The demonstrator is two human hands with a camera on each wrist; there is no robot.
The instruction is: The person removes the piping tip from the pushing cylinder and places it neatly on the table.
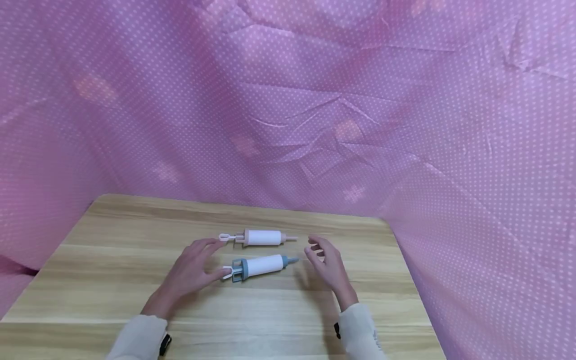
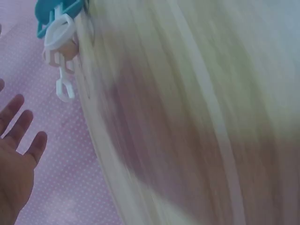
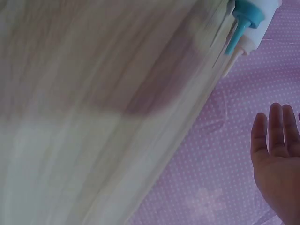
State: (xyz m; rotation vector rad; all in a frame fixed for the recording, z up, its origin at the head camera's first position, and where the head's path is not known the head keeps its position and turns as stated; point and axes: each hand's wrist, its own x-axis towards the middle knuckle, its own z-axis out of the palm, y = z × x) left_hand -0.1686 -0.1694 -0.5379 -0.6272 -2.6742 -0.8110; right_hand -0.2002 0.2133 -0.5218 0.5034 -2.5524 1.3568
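Note:
Two syringes lie roughly side by side on the table. The farther syringe (image 1: 263,237) has a white barrel, pale pink ends and a thin nozzle pointing right. Nearer to me, the second syringe (image 1: 264,265) has a white barrel and teal ends, tilted slightly. My left hand (image 1: 186,270) hovers at the plunger ends, fingers spread; the left wrist view shows it apart from the white plunger handle (image 2: 60,30). My right hand (image 1: 330,265) is just beyond the nozzle tips with loosely bent fingers, holding nothing. In the right wrist view, the teal nozzle (image 3: 240,30) is above that hand.
The wood-grain table (image 1: 252,320) extends around both syringes. A pink polka-dot cloth (image 1: 279,125) hangs behind the table and along its sides. Black straps (image 1: 165,345) show at the sleeve cuffs.

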